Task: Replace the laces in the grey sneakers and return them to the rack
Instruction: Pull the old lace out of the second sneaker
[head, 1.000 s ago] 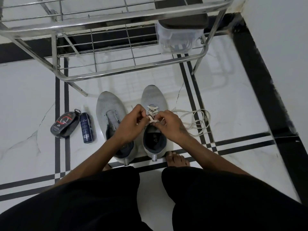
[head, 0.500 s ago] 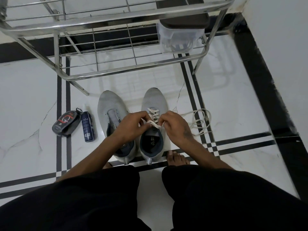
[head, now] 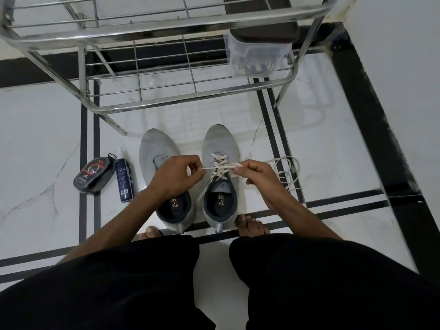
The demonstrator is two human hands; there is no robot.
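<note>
From the head camera, looking straight down: the person crouches over 2 grey sneakers set side by side on the white marble floor (head: 42, 129), toes toward the steel shoe rack (head: 166, 27). The left hand (head: 177, 173) and right hand (head: 256, 173) each pinch 1 end of the white lace (head: 220, 166) between thumb and curled fingers, drawing it out sideways across the laced sneaker (head: 220, 148). The pull looks like a snugging of the last crossing, with the ends held level so both tails come out even.

Directly under the left hand lies the unlaced sneaker (head: 154, 148), its eyelets bare; I judge it is next. Just outside the right hand, a loose lace (head: 289, 170) sits coiled on the floor within easy reach, though I cannot tell whether it is an old lace or the spare.

Well outside the left hand, a shoe-polish sponge case (head: 94, 175) and a dark spray can (head: 124, 179) lie touching or nearly so. Beyond both hands, a clear plastic box (head: 258, 57) with a black lid rests on the lower shelf, which has open space for the pair.
</note>
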